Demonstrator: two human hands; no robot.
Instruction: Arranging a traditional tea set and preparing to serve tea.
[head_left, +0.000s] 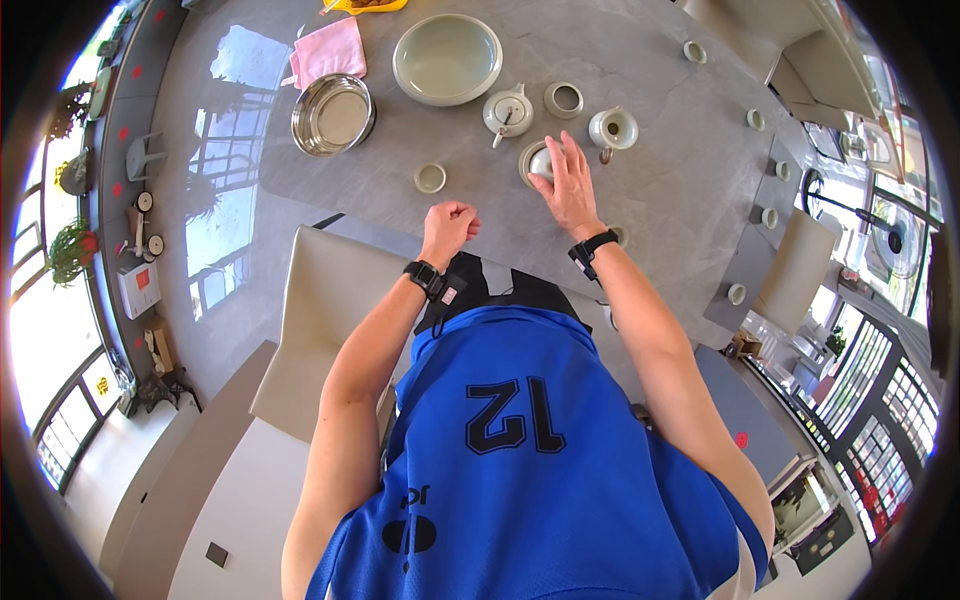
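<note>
My right hand (568, 178) reaches over a pale lidded bowl or gaiwan (538, 161), fingers spread across its right side; whether they grip it is unclear. My left hand (448, 227), fingers curled in and seemingly empty, rests by the near table edge, just below a small celadon cup (430, 178). Beyond my right hand stand a pale teapot (509, 114), a round open ceramic vessel (563, 100) and a handled pitcher (613, 128). Another small cup (617, 235) is partly hidden by my right wrist.
A large ceramic basin (448, 60), a stainless steel bowl (333, 115), a folded pink cloth (330, 52) and a yellow tray (369, 6) lie farther off on the grey table (480, 161). Several small cups stand along the right side. A beige chair (322, 322) adjoins the near edge.
</note>
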